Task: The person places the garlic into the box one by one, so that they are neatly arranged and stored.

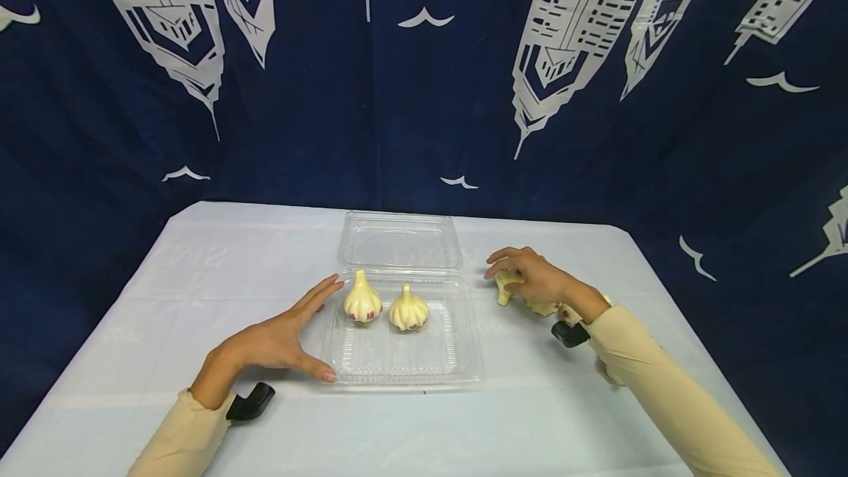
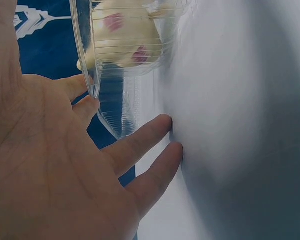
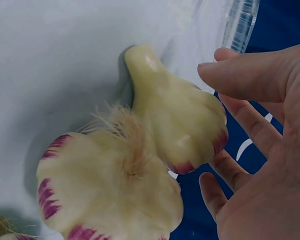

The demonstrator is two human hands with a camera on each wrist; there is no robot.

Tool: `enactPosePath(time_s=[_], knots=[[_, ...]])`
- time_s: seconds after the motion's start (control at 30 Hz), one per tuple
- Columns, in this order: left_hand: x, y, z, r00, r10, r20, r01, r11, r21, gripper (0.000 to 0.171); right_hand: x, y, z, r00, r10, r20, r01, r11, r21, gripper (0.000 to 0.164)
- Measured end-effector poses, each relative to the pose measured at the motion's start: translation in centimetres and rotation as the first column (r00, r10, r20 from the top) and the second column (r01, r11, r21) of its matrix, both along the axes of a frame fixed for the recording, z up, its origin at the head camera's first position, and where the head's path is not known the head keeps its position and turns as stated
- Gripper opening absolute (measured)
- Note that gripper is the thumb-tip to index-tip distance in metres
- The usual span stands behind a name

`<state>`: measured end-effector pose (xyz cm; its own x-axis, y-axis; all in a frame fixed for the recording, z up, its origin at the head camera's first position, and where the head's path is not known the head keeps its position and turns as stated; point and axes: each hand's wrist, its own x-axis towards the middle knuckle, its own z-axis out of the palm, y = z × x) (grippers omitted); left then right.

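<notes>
Two garlic bulbs, one on the left (image 1: 362,302) and one nearer the middle (image 1: 408,310), stand in the base of a clear plastic clamshell box (image 1: 457,368). My left hand (image 1: 278,338) spreads its thumb and fingers along the box's left side; in the left wrist view, fingertips (image 2: 165,125) reach close to the white tabletop. To the right of the box, my right hand (image 1: 539,278) reaches over a garlic bulb (image 3: 175,115), thumb and fingers spread around it. Beside that bulb lies a larger-looking garlic bulb (image 3: 105,185) with purple streaks and root hairs.
The box's lid (image 1: 400,241) lies folded back behind its base. More garlic (image 1: 543,308) lies partly hidden under the right hand and sleeve (image 1: 656,374). A white cloth (image 1: 265,440) covers the table, and a navy patterned curtain (image 1: 318,131) hangs behind its far edge.
</notes>
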<state>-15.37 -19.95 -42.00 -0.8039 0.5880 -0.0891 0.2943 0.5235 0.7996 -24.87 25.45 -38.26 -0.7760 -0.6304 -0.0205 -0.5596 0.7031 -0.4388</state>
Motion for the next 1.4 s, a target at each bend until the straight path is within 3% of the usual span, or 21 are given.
enactPosePath(time_s=[0.37, 0.67, 0.87, 1.17, 1.4], knots=[[0.1, 0.1, 0.1, 1.0, -0.013, -0.006, 0.013, 1.0, 0.016, 0.133, 0.2, 0.0, -0.7, 1.0, -0.008, -0.023, 0.008, 1.0, 0.024, 0.039], [0.1, 0.0, 0.1, 1.0, 0.008, 0.008, -0.008, 1.0, 0.011, 0.134, 0.1, 0.1, -1.2, 0.992, 0.029, -0.122, -0.021, 0.998, 0.059, 0.039], [0.1, 0.0, 0.0, 1.0, 0.008, 0.014, -0.008, 1.0, 0.011, 0.135, 0.2, -0.2, -1.6, 0.983, 0.008, -0.181, 0.012, 0.994, 0.108, 0.039], [0.1, 0.0, 0.0, 1.0, 0.007, 0.017, -0.008, 1.0, 0.018, 0.135, 0.5, -1.1, -1.8, 0.981, -0.087, -0.174, 0.117, 0.978, 0.173, 0.04], [0.0, 0.0, 0.0, 1.0, 0.007, 0.011, -0.007, 1.0, 0.012, 0.135, 0.5, -1.3, -2.0, 0.975, -0.105, -0.195, 0.145, 0.969, 0.2, 0.037]])
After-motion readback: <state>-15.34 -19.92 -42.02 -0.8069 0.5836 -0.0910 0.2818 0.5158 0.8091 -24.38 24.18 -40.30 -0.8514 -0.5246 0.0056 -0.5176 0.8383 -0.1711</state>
